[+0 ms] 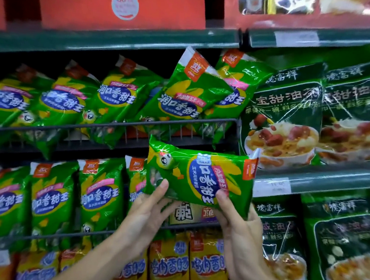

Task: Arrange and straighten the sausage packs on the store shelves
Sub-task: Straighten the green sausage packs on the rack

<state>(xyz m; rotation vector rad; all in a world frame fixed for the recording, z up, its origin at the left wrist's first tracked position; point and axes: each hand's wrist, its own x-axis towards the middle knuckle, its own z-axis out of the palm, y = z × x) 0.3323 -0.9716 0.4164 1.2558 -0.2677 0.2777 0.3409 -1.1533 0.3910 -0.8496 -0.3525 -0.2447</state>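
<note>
Two hands, left hand (147,215) and right hand (241,240), grip one sideways sausage pack (198,177).

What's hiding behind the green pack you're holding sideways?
Behind the green sausage pack, held by the left hand and right hand, part of another green pack and a purple-and-cream pack peek out. The rest of both is covered.

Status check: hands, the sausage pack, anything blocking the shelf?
Both hands, left and right, grip green pack. Pack held sideways, off the shelf. Tilted pack leans across middle-shelf row above.
</note>
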